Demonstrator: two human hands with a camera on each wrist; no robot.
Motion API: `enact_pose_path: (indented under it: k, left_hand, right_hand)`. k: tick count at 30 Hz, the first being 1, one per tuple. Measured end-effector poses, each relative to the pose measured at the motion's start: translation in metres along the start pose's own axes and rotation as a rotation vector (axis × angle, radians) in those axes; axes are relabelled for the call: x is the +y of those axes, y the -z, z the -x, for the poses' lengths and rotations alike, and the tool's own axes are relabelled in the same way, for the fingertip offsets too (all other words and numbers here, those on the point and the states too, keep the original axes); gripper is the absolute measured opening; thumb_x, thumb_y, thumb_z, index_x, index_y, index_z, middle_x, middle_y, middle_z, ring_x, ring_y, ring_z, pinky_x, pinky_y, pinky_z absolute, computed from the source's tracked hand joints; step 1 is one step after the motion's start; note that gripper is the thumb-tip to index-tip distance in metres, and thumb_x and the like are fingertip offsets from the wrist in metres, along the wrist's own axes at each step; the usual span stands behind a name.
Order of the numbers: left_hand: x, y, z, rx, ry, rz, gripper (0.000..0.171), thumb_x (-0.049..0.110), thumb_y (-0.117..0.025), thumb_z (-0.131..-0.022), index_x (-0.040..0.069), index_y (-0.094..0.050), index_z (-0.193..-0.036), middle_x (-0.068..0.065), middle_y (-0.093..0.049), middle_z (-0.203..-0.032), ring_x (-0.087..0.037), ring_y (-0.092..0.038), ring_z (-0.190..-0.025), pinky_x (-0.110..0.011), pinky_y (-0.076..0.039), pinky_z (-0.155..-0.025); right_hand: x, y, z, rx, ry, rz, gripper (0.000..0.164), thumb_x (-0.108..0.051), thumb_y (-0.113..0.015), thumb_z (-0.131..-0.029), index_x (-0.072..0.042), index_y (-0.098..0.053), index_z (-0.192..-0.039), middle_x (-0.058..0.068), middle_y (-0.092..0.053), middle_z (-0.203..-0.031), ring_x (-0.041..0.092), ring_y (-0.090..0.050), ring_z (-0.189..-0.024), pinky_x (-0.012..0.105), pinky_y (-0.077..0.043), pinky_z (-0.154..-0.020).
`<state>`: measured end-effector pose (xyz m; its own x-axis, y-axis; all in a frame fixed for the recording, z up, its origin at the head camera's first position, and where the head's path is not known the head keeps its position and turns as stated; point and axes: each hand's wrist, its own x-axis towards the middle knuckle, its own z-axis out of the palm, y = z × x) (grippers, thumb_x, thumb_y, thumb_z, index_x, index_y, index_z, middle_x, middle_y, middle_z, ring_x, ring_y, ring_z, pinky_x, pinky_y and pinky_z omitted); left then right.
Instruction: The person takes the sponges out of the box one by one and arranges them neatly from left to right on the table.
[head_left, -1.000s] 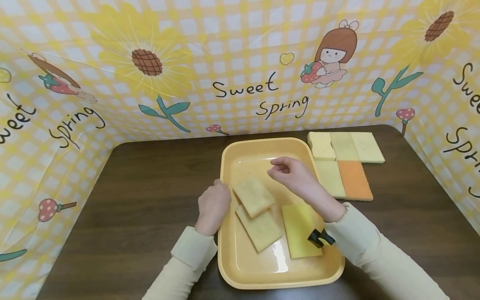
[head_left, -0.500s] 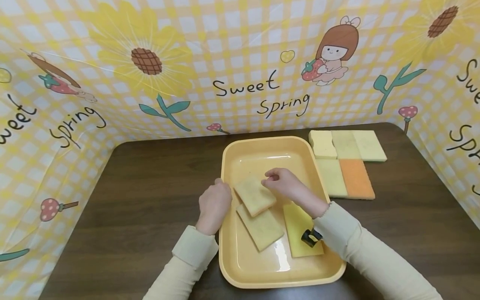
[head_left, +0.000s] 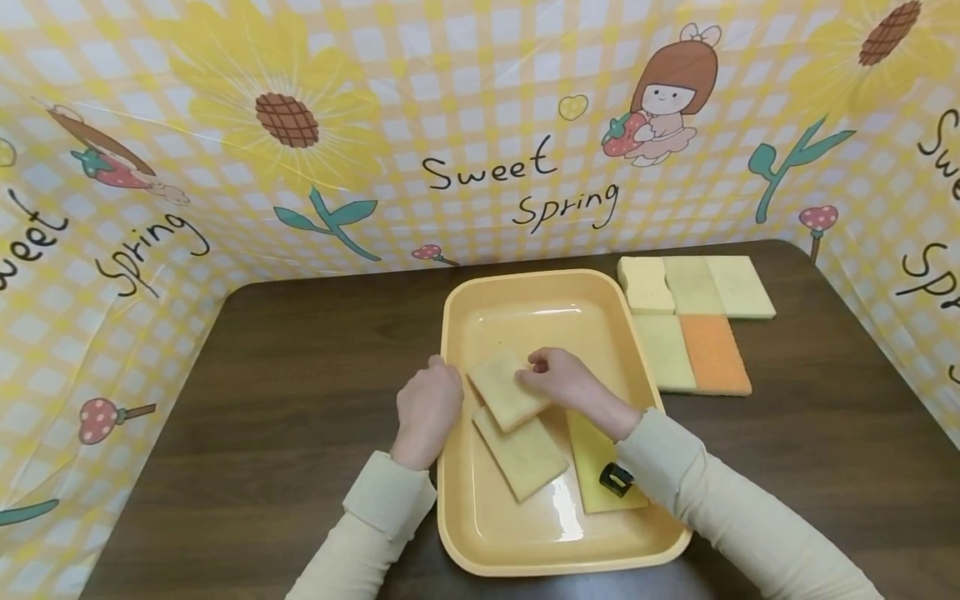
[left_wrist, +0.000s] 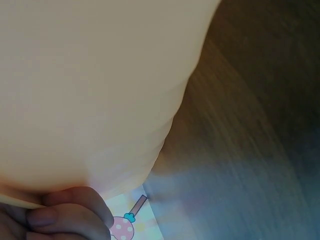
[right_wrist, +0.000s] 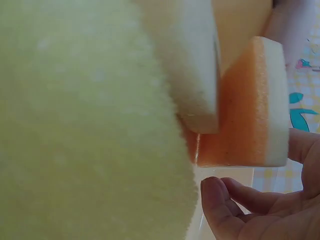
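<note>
In the head view my left hand [head_left: 429,415] grips the left rim of a yellow plastic tray [head_left: 457,533]. The left wrist view shows its fingers [left_wrist: 75,212] curled over that rim. My right hand [head_left: 566,385] is over the right edge of the upper sponge [head_left: 498,396], which is pale on top and orange beneath. The right wrist view shows its thumb and fingers apart, close beside this sponge [right_wrist: 275,107], pinching nothing. Its lower corner lies over a second pale sponge [head_left: 525,467]. A yellow sponge [head_left: 588,479] lies on the tray's right side, partly hidden by my right forearm.
Right of the tray, several sponges lie edge to edge on the dark wooden table [head_left: 300,400], among them an orange one [head_left: 712,354] and a wavy-sided cream one [head_left: 647,285]. A checked cloth [head_left: 487,100] stands behind. A black wrist mount [head_left: 617,479] sits at my right cuff.
My right hand has come down and toward me, from above the tray's far half to the upper sponge's right edge. The left hand keeps its grip on the rim. The sponges have not moved.
</note>
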<state>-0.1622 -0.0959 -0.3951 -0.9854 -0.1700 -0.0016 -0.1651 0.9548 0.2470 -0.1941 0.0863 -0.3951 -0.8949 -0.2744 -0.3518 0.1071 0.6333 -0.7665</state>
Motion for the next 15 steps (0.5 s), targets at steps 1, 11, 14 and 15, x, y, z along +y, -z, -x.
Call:
enact_pose_path:
  k: [1, 11, 14, 15]
  left_hand:
    - [-0.0001, -0.0001, 0.0, 0.0, -0.002, -0.002, 0.031, 0.02, -0.042, -0.101, -0.001, -0.053, -0.082, -0.017, -0.058, -0.061, -0.03, -0.061, -0.052, -0.043, -0.048, -0.045]
    - [-0.0003, -0.0004, 0.0001, 0.016, 0.002, 0.021, 0.03, 0.02, -0.042, -0.1, -0.002, -0.053, -0.082, -0.019, -0.061, -0.063, -0.033, -0.062, -0.054, -0.045, -0.048, -0.046]
    - [-0.0007, -0.0006, 0.0002, 0.018, -0.003, 0.016, 0.03, 0.02, -0.043, -0.1, -0.002, -0.054, -0.082, -0.02, -0.061, -0.063, -0.033, -0.063, -0.054, -0.045, -0.049, -0.046]
    - [-0.0007, -0.0006, 0.0002, 0.019, -0.007, 0.013, 0.03, 0.02, -0.043, -0.1, -0.002, -0.054, -0.082, -0.019, -0.061, -0.062, -0.032, -0.062, -0.054, -0.045, -0.048, -0.046]
  right_hand:
    - [0.0011, -0.0014, -0.0004, 0.0, 0.003, 0.008, 0.054, -0.028, -0.057, -0.092, 0.008, -0.049, -0.131, 0.024, -0.058, -0.127, 0.036, -0.054, -0.12, 0.043, -0.043, -0.102]
    - [0.0036, -0.0047, -0.0011, -0.001, 0.026, 0.051, 0.052, -0.028, -0.053, -0.093, 0.01, -0.05, -0.129, 0.027, -0.057, -0.128, 0.037, -0.054, -0.121, 0.045, -0.043, -0.102]
    - [0.0031, -0.0048, -0.0012, -0.004, 0.018, 0.058, 0.051, -0.026, -0.055, -0.093, 0.01, -0.051, -0.128, 0.027, -0.058, -0.126, 0.037, -0.055, -0.119, 0.045, -0.044, -0.101]
    - [0.0028, -0.0049, -0.0011, -0.004, 0.016, 0.059, 0.05, -0.026, -0.056, -0.092, 0.01, -0.052, -0.127, 0.026, -0.059, -0.125, 0.037, -0.056, -0.118, 0.045, -0.044, -0.101]
